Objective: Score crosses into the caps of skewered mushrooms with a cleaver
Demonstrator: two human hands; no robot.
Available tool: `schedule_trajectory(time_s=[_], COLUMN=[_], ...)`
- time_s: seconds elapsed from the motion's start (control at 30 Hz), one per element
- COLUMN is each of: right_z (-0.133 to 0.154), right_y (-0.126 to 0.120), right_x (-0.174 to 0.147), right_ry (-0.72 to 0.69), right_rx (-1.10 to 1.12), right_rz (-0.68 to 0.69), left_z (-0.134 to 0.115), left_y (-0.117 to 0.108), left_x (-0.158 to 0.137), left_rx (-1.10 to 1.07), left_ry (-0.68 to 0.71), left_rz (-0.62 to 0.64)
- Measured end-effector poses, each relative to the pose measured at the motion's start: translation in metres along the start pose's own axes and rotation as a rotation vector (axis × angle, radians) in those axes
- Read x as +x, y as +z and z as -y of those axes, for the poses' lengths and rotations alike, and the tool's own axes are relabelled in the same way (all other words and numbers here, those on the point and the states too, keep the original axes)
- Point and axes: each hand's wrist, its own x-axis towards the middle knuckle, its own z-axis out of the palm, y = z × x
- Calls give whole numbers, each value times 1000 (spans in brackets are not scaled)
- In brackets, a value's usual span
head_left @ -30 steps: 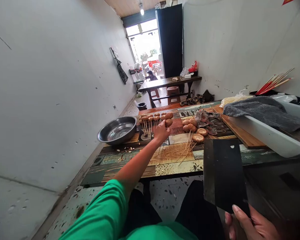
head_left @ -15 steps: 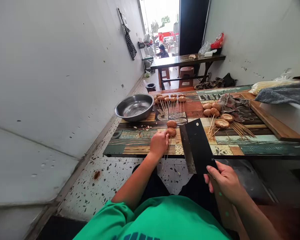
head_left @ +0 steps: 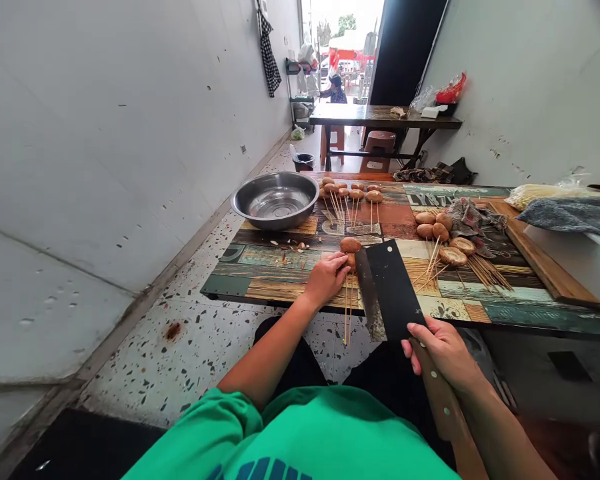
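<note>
Straight ahead, at twelve o'clock, spreads the surface [head_left: 263,287], with the steel basin [head_left: 275,218] toward eleven. The cleaver [head_left: 397,293] is held slantwise toward one o'clock; the right hand [head_left: 445,353] is clamped around its handle [head_left: 437,387]. The left hand [head_left: 326,279], at twelve, pinches the lower mushroom [head_left: 351,262] of a skewered pair, the upper mushroom [head_left: 351,245] just beyond. The cleaver is very near this hand, so a small slip could cut it. The thin sticks [head_left: 350,310] pass the near edge; a knock there could turn both mushrooms.
</note>
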Motion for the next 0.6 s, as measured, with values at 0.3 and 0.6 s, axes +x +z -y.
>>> schedule_trajectory(time_s=[0.3, 0.6], right_z=[-8, -17], right_y=[-5, -9], right_x=[8, 8], right_ry=[40, 49], right_rx=[71, 144], right_rz=[36, 61], left_z=[-1, 0], left_y=[-1, 1], left_x=[-1, -2], left_rx=[9, 22], left_ry=[30, 41], left_rz=[-38, -52])
